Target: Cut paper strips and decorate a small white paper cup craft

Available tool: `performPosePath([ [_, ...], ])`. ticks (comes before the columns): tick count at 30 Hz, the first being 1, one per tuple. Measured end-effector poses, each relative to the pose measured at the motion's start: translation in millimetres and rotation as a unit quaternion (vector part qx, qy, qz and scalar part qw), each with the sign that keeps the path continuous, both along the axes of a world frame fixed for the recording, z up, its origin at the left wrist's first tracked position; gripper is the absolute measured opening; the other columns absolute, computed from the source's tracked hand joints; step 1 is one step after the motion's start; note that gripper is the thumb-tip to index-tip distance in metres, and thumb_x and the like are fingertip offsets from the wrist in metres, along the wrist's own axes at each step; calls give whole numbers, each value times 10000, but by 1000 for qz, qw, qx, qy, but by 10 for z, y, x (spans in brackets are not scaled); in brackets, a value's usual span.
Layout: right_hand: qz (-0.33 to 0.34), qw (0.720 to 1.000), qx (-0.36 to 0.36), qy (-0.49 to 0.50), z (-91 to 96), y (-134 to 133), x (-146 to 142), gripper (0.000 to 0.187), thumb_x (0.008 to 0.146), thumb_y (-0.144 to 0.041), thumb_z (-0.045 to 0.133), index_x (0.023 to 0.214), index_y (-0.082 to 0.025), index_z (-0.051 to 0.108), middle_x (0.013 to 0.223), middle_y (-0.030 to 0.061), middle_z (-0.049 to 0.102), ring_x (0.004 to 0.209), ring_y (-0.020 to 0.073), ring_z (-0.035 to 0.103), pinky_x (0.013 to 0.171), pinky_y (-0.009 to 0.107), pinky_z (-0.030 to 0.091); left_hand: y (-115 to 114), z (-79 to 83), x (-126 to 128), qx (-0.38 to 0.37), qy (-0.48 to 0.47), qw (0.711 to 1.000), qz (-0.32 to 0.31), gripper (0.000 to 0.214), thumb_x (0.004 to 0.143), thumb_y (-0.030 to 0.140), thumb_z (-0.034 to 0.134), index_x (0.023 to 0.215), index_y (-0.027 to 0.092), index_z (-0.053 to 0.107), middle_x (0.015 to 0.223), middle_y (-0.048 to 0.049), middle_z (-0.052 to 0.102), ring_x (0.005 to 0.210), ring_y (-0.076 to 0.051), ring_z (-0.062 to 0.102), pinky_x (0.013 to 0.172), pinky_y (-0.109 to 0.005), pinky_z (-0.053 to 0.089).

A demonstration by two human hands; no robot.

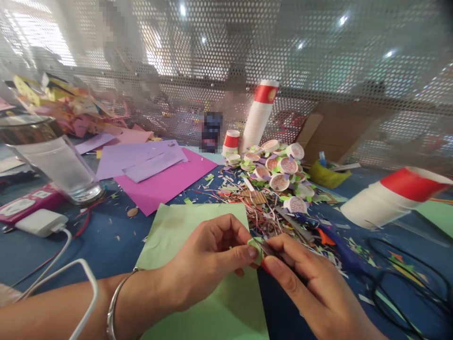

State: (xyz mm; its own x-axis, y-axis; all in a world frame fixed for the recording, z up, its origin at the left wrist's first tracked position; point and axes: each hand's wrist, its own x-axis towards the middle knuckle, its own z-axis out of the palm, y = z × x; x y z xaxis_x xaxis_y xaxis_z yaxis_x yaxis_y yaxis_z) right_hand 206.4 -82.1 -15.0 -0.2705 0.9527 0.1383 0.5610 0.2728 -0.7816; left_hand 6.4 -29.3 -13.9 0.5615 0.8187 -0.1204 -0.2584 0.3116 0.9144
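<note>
My left hand (208,257) pinches a small light green paper piece (255,246) between thumb and fingers. My right hand (311,288) is closed around small scissors (271,250), whose blades meet the green piece. Both hands work just above a light green paper sheet (198,226) lying on the blue table. A metal bangle (118,302) circles my left wrist.
A heap of cup-bottom flowers (279,170) and paper scraps lies behind the hands. Stacked red-and-white paper cups (260,113) stand upright; another stack (389,193) lies on its side at right. A glass (63,167), charger (40,222), pink and purple sheets (163,179) sit left. Black scissors (406,283) lie right.
</note>
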Motion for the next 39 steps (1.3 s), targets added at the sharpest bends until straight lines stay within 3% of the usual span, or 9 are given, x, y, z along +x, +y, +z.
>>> performPosePath([
  [13, -5, 1000, -6, 9, 62, -12, -29, 358, 1070, -499, 449, 866, -243, 594, 670, -29, 560, 583, 121, 503, 546, 241, 413, 6, -10, -12, 20, 6, 1000, -18, 443, 755, 451, 909, 834, 144, 599, 744, 16, 641, 683, -80, 608, 607, -195, 470],
  [21, -26, 999, -19, 5, 65, -37, -29, 382, 1060, -524, 470, 839, -245, 608, 654, -35, 537, 577, 124, 472, 531, 249, 384, 21, 19, -5, -28, -13, 999, -17, 399, 669, 310, 960, 814, 141, 629, 715, 23, 670, 665, -85, 615, 622, -200, 458],
  [26, -21, 1000, -15, 9, 59, -43, -21, 386, 1059, -526, 472, 839, -245, 618, 645, -36, 519, 577, 128, 456, 527, 244, 392, 28, 10, 2, -25, -23, 999, -29, 436, 668, 378, 964, 796, 135, 626, 704, 28, 653, 643, -75, 593, 637, -209, 478],
  [36, 6, 998, -45, 44, 25, -32, 5, 397, 1059, -551, 466, 857, -237, 601, 784, 9, 630, 669, 139, 545, 574, 244, 459, 34, -42, 5, -24, -44, 997, -64, 398, 738, 364, 923, 817, 153, 596, 714, -4, 718, 697, -111, 708, 659, -207, 508],
  [39, -1, 997, -42, 61, 10, -26, -2, 391, 1049, -553, 501, 862, -231, 620, 699, -22, 546, 590, 116, 460, 521, 230, 418, 32, -41, 3, -16, -50, 997, -59, 371, 736, 332, 914, 801, 155, 594, 688, 4, 710, 675, -112, 709, 644, -206, 500],
])
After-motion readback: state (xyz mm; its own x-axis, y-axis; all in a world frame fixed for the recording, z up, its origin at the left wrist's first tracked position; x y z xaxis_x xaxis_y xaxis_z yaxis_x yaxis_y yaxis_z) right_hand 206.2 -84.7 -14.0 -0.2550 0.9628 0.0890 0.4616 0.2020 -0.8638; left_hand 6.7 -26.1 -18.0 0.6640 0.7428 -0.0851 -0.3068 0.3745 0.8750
